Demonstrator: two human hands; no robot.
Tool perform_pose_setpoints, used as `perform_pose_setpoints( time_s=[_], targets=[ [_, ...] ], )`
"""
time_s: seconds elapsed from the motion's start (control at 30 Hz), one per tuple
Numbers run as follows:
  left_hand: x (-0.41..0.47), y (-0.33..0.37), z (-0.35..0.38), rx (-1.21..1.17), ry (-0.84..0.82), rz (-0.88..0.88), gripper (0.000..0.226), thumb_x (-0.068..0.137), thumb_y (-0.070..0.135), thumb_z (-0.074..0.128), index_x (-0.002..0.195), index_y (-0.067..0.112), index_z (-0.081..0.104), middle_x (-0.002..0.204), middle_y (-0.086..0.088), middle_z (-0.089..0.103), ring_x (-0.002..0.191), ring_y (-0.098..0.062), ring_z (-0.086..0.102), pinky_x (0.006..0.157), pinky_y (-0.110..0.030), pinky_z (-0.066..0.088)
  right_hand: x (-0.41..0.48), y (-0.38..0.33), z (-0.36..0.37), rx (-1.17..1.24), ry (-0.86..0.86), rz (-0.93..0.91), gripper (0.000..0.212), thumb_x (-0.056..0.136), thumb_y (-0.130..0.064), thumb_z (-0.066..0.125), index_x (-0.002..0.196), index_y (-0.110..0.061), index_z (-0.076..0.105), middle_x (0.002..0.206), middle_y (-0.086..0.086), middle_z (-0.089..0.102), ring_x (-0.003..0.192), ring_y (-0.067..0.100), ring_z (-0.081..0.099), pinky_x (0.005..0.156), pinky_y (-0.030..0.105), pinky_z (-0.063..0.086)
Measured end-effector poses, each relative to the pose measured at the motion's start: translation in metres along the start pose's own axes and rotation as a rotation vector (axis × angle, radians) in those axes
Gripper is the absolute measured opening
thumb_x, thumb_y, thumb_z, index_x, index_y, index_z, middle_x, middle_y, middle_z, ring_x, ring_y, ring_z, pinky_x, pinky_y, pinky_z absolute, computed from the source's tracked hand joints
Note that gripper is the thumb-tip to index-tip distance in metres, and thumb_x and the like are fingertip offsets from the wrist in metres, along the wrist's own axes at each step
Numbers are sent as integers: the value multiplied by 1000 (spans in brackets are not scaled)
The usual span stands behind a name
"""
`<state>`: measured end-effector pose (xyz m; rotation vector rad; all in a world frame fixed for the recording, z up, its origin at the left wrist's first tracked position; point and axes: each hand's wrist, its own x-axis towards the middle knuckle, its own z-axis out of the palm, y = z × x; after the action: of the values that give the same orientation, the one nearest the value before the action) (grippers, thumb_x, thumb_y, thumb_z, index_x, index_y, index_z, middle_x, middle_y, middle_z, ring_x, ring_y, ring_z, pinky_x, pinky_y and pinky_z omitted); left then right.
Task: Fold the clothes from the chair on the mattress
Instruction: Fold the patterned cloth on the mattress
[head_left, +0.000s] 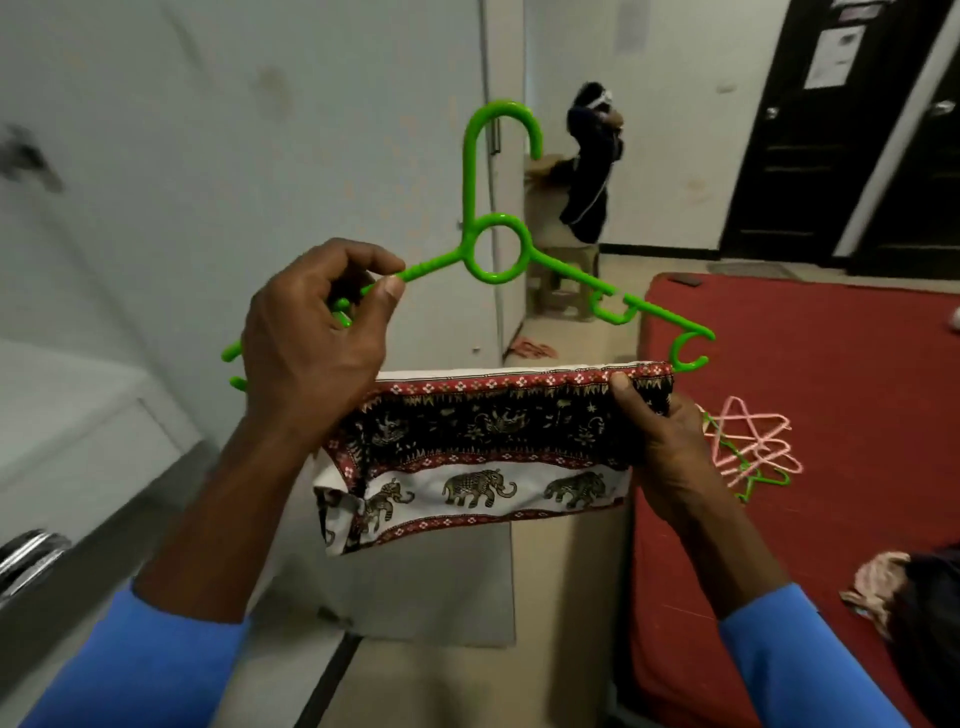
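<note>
I hold a bright green plastic hanger (496, 249) up in front of me. My left hand (311, 338) pinches its left arm between thumb and fingers. An elephant-print cloth (478, 457) in black, red and white hangs folded over the hanger's lower bar. My right hand (660, 447) grips the cloth's right end, just under the hanger's right hook end. The red mattress (810, 364) lies on the floor to the right, below my right arm.
Pink and green hangers (753, 447) lie in a pile on the mattress. Crumpled clothes (904, 587) sit at its right edge. A person (592, 166) stands by the far wall near a stool (563, 280). A white cabinet (78, 431) is at the left; dark doors (831, 135) are at the far right.
</note>
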<state>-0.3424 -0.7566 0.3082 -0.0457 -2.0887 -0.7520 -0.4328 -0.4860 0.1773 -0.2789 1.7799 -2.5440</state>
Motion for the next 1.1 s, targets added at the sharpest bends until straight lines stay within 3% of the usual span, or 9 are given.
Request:
perform_pose_setpoints(
  time_s=[0.13,0.3,0.43,0.53,0.63,0.73,0.87,1.0,1.1],
  targets=[
    [0,-41,-96,26,62,-99,13,95,31,70,105,27,75,89,3,73,83,-21,70,76,-45,60,-20,4,96,9,-141,30,42,87,-29,73,112,4,69,106,20,76,101,32,75,85,42,61],
    [4,-94,-214,55,126,-218,10,91,27,71,96,33,76,82,1,73,77,-18,68,85,-51,60,-35,-1,222,5,-327,106,18,89,-22,76,100,-8,73,98,15,79,90,24,76,74,37,61],
    [22,-121,-301,108,216,-267,15,92,19,73,90,34,77,78,-3,71,72,-17,65,82,-50,60,-28,-17,314,-11,-441,77,39,88,-23,80,123,-13,67,110,12,77,97,20,75,70,31,58],
    [40,-138,-357,158,297,-280,19,94,14,73,90,32,77,79,-7,72,73,-19,66,82,-50,60,-11,-35,377,-30,-492,-37,56,87,-26,80,136,-24,52,114,3,68,101,15,69,77,29,54],
    [63,-151,-401,211,373,-267,15,95,15,73,92,29,77,78,-6,72,73,-19,66,80,-48,60,15,-56,437,-87,-535,-212,42,93,-36,75,130,-28,57,113,10,70,101,22,72,79,35,59],
    [87,-163,-434,289,393,-238,11,96,14,72,96,24,76,77,-6,71,69,-16,64,76,-41,56,42,-82,491,-304,-624,-453,28,102,-46,60,103,-22,73,91,5,76,77,21,74,57,26,54],
    [128,-180,-481,360,456,-207,10,98,14,69,97,22,75,80,-8,71,73,-17,63,78,-39,54,71,-110,565,-530,-762,-725,40,102,-52,55,87,-19,72,73,2,74,51,22,69,57,45,60],
    [175,-189,-521,458,514,-156,8,98,19,69,97,25,74,86,-4,72,80,-18,65,83,-42,56,97,-123,639,-461,-721,-910,38,104,-51,52,83,-24,69,64,0,68,51,20,64,56,48,60],
    [211,-203,-532,804,663,-146,15,97,35,68,111,28,69,105,4,70,100,-22,65,96,-47,49,114,-139,689,-391,-596,-993,38,104,-50,53,81,-23,69,62,-4,66,55,17,64,61,41,56]
  ],
)
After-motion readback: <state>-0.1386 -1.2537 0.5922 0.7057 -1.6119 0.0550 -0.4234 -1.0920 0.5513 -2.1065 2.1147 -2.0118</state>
